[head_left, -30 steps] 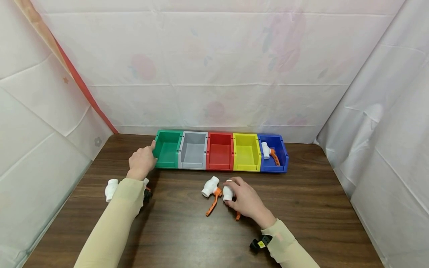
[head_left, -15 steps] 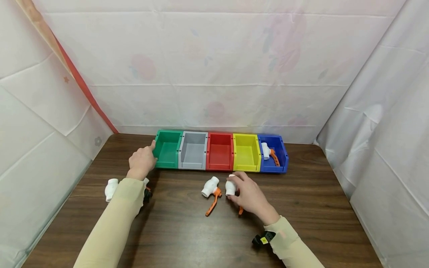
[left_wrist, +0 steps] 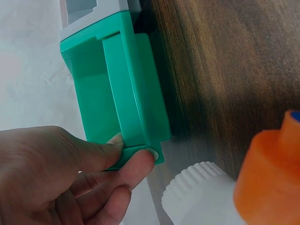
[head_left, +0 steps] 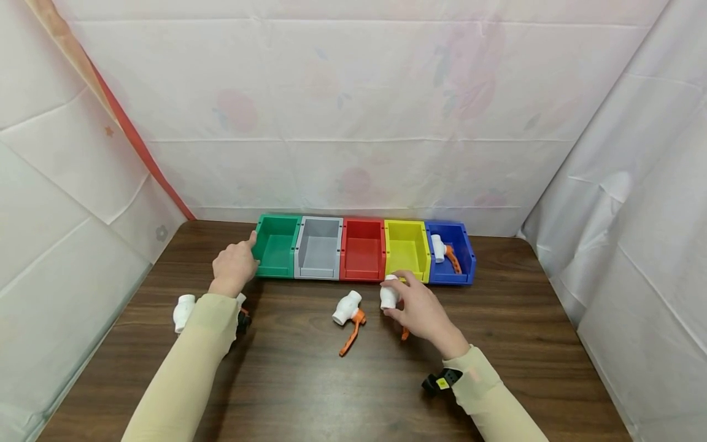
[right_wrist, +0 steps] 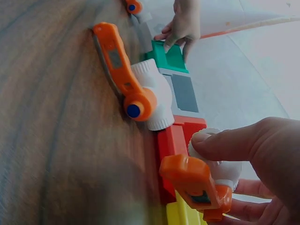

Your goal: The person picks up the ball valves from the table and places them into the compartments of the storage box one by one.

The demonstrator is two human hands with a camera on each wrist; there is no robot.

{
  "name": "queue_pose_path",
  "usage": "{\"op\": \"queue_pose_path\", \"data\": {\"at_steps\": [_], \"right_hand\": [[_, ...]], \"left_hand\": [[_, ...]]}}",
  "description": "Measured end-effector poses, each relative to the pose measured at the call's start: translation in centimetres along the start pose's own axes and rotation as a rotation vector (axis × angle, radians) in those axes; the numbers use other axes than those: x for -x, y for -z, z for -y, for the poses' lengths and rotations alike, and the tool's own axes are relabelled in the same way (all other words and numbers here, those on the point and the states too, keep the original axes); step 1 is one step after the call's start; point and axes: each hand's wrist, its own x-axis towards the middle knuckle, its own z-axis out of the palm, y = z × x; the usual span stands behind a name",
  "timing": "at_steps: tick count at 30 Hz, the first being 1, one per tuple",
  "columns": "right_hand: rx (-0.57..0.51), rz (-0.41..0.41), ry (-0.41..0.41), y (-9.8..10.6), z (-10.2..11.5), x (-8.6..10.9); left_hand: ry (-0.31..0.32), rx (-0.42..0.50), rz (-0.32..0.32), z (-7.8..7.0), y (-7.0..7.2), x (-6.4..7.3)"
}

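Observation:
My left hand (head_left: 234, 265) pinches the near left corner of the green bin (left_wrist: 126, 89) between thumb and fingers. In my right hand (head_left: 422, 310) is a white ball valve (head_left: 389, 293) with an orange lever handle, gripped by its body just in front of the yellow bin (head_left: 407, 252). The right wrist view shows its orange handle (right_wrist: 190, 180) pointing toward the camera. To the left of that hand, a second ball valve (head_left: 348, 308) lies on the table with its orange handle toward me.
The grey bin (head_left: 318, 248), red bin (head_left: 363, 250) and blue bin (head_left: 469, 270) complete the row against the curtain. Inside the blue one lies a ball valve (head_left: 438, 248). More white valve parts (head_left: 183, 313) lie beside and partly under the left forearm.
My right hand has carried the ball valve forward and slightly right, from beside the other valve toward the yellow bin. My left hand stays at the green bin.

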Motion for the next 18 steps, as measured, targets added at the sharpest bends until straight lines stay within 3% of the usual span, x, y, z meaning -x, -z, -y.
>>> {"op": "queue_pose_path", "data": {"at_steps": [11, 18], "right_hand": [[0.034, -0.064, 0.017, 1.8, -1.0, -1.4], [-0.007, -0.103, 0.011, 2.6, -1.9, -2.7]], "left_hand": [[0.003, -0.012, -0.001, 0.1, 0.0, 0.1], [0.01, -0.014, -0.016, -0.1, 0.0, 0.0]]}}
